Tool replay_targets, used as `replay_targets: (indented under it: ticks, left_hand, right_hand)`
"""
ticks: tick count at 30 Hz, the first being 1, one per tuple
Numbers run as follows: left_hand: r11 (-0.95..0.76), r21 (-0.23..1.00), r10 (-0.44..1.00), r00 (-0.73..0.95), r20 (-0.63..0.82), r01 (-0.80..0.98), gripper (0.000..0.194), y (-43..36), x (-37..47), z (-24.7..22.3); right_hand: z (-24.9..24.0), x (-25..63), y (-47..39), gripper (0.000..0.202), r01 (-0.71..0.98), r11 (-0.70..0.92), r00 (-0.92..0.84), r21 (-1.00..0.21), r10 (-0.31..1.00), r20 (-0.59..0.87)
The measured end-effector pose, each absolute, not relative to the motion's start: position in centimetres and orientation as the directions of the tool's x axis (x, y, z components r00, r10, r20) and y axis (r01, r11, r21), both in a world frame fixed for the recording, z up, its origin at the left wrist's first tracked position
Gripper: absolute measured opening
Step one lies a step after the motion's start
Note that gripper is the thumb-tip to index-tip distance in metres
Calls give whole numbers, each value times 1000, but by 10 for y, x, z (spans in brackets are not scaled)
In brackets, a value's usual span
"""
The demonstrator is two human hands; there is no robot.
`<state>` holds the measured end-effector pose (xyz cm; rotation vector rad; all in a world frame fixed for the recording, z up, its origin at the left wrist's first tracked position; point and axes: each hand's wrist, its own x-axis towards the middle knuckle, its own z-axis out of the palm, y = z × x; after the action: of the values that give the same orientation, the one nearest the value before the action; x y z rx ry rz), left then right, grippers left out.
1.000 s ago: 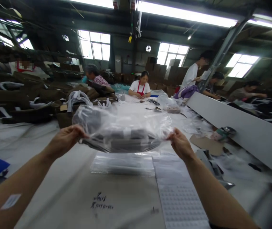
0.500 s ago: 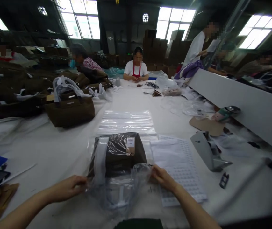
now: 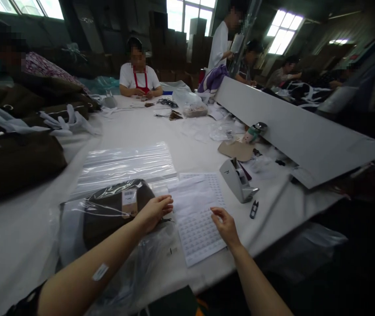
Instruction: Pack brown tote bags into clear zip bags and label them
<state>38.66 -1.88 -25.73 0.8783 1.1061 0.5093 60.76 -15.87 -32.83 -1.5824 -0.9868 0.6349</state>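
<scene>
Over the near right edge of a dark brown handbag [image 3: 103, 219] in a clear plastic bag [image 3: 141, 259], my left hand [image 3: 156, 213] is open, its fingers loosely bent toward the printed sheets. The handbag lies on its side and carries a tag [image 3: 129, 202] with a white label. My right hand [image 3: 225, 226] is above the right edge of the label sheet [image 3: 200, 232], thumb and fingers slightly apart and nothing visible in them. A white paper [image 3: 187, 197] covers part of that sheet. One small white sticker [image 3: 100, 272] is stuck on my left forearm.
Flat clear plastic bags [image 3: 124, 164] lie beyond the handbag. To the right are a tape dispenser [image 3: 238, 180], thread snips [image 3: 254, 209], brown card [image 3: 236, 150] and a white board [image 3: 289, 127]. More brown bags [image 3: 16, 162] are piled left. A co-worker [image 3: 139, 79] sits across the table [image 3: 131, 123].
Both hands have let go of the plastic bag's opening. My left hand crossed rightward over the handbag, and my right hand is now over the label sheet. The view turned right.
</scene>
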Motion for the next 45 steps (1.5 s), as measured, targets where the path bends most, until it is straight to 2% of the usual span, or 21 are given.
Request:
replay_targets:
  ticks: [4, 6, 11, 15, 21, 25, 28, 30, 33, 35, 37, 39, 41, 45]
  left_hand:
    - [589, 805, 738, 357, -572, 72, 21, -8, 429, -275]
    - [569, 819, 753, 354, -554, 73, 20, 2, 436, -272]
    - [498, 861, 806, 308, -505, 108, 19, 21, 434, -259]
    - [472, 867, 819, 287, -498, 159, 18, 24, 425, -257]
    - [435, 885, 834, 295, -465, 164, 19, 19, 408, -249]
    - [414, 902, 850, 303, -431, 121, 17, 15, 392, -238]
    - [391, 917, 869, 296, -396, 79, 15, 17, 377, -231]
    - [375, 926, 885, 277, -374, 52, 14, 20, 362, -226]
    - [346, 938, 907, 255, -335, 2, 16, 21, 326, -219]
    - [311, 949, 921, 264, -287, -50, 24, 12, 295, -212]
    - [261, 961, 928, 297, -223, -94, 38, -3, 261, -203]
    - [197, 978, 919, 360, -161, -66, 45, -22, 231, -194]
    - [111, 993, 908, 402, -117, 39, 39, -42, 207, -188]
    - [-39, 971, 958, 285, -31, 237, 20, -68, 179, -193]
  right_hand:
    - [-282, 566, -151, 7, 477, 164, 215, -864, 931, 296]
    - [-255, 537, -142, 7, 456, 256, 89, -853, 940, 330]
    - [-214, 479, -115, 12, 322, 402, -89, -857, 914, 395]
    - [-203, 455, -99, 19, 369, 545, -259, -753, 838, 480]
    - [-196, 435, -94, 11, 377, 671, -384, -638, 741, 552]
    - [-186, 421, -96, 10, 390, 717, -490, -578, 693, 529]
    - [-174, 407, -101, 6, 393, 670, -499, -630, 731, 465]
    - [-167, 400, -104, 7, 365, 563, -436, -741, 807, 399]
    - [-163, 393, -103, 12, 191, 237, -298, -953, 939, 174]
    - [-166, 391, -96, 18, 50, 24, -220, -998, 975, 12]
    - [-172, 390, -88, 22, -30, -87, -156, -996, 984, -82]
    - [-179, 386, -82, 24, -51, -128, -117, -990, 986, -121]
    - [-184, 378, -77, 25, -44, -145, -125, -989, 982, -138]
    - [-192, 355, -75, 26, 92, -89, -126, -992, 987, -100]
